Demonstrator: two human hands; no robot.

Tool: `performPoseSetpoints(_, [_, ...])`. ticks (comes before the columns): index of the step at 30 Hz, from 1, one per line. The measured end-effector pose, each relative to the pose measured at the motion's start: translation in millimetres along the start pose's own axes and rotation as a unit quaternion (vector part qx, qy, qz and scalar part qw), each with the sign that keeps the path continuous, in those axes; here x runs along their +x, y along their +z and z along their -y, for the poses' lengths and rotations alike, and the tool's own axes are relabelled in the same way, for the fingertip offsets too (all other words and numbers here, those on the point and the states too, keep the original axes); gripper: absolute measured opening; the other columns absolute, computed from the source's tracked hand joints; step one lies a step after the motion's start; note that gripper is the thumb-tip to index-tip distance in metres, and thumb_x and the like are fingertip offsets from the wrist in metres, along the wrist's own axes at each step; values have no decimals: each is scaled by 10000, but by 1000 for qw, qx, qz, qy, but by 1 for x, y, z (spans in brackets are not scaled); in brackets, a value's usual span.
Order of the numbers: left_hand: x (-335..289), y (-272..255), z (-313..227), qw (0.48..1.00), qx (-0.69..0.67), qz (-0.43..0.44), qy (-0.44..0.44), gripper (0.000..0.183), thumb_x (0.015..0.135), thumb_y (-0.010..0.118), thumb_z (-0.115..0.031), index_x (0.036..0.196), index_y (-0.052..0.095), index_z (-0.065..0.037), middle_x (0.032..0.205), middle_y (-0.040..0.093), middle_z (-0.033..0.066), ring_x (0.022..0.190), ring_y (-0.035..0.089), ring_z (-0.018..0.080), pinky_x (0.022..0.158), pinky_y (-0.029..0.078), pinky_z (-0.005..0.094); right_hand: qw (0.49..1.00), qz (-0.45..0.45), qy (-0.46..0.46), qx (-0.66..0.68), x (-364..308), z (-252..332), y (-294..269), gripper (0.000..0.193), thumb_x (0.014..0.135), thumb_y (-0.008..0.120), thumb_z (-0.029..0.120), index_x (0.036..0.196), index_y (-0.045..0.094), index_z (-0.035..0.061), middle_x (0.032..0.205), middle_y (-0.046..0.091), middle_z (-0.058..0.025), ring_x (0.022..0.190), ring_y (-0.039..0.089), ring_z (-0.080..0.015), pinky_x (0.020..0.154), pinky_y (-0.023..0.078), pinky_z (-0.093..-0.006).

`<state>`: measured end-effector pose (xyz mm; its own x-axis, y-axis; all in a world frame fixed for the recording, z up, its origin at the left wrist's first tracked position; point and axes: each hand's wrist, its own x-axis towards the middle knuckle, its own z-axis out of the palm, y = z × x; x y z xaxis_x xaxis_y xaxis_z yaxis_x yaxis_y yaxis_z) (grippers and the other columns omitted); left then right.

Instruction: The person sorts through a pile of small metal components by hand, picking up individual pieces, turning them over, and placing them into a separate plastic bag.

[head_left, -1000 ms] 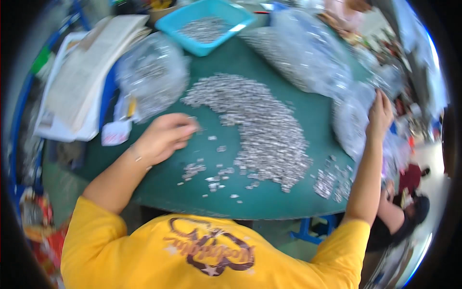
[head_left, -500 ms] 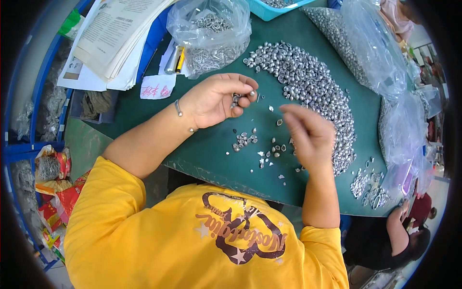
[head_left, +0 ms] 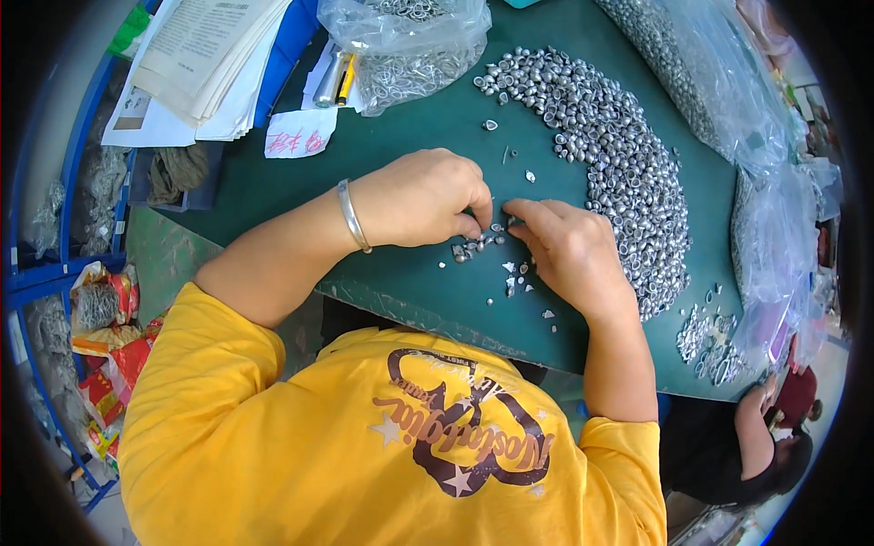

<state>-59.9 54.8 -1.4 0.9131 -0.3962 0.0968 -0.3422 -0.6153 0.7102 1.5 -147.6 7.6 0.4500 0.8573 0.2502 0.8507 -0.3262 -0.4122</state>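
Observation:
My left hand [head_left: 428,200] is turned palm down, its fingers curled and its thumb tip at a small cluster of silvery metal pieces [head_left: 472,247]. Whatever lies inside its fingers is hidden. Facing it, my right hand [head_left: 575,257] has thumb and fingers bent together beside the same cluster; what they pinch is too small to make out. The fingertips of both hands are close but apart. Just below them are a few loose bits and pale flakes [head_left: 510,284]. A large curved heap of hollow silvery domed pieces [head_left: 628,182] spreads beyond my right hand.
Clear bags of metal parts [head_left: 414,68] stand on the green table [head_left: 401,296] at the far left and along the right [head_left: 692,91]. Papers [head_left: 205,68], a yellow cutter [head_left: 346,80] and a written note [head_left: 299,134] lie left. Another person [head_left: 728,446] sits at lower right.
My left hand has turned from palm up, with metal pieces in it, to palm down at the table. My right hand has moved left and down toward it. The view has shifted slightly.

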Motion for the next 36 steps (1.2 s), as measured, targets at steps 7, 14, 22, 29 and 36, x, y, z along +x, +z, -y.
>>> performPoseSetpoints(7, [8,-13,-10,909,-370,-42,-188,110,771,643,-90,843,596,-20,676,501,8,553,440,95,486,363,187,741,-60,259,616,1,-8,-19,55,799,565,40,752,546,18,582,489,-2,436,408,-62,384,293,-197])
performPoseSetpoints(14, [9,-19,3,884,-433,10,-177,104,754,652,-87,784,581,-17,627,486,0,495,397,46,454,324,181,990,-18,30,136,0,0,0,44,758,633,83,789,651,58,650,574,-91,545,568,-247,495,456,-328])
performPoseSetpoints(22, [5,-4,-14,996,14,56,-73,126,691,704,-111,807,681,-67,697,579,80,622,565,213,590,452,305,989,-16,46,138,0,-5,0,95,731,630,67,825,642,74,685,590,-95,618,588,-280,541,471,-363])
performPoseSetpoints(29, [1,7,-8,999,43,-6,-20,108,694,692,-111,773,650,-50,704,576,96,650,573,241,606,455,321,995,43,4,85,-1,3,-1,105,729,640,80,834,639,68,648,556,-76,612,577,-268,532,464,-361])
performPoseSetpoints(36, [6,-12,5,734,-657,14,-172,86,730,606,-81,773,562,-21,614,505,20,520,426,61,391,296,174,682,6,240,690,-3,-20,-23,106,718,596,22,820,596,-7,666,576,8,493,462,-58,452,371,-182])
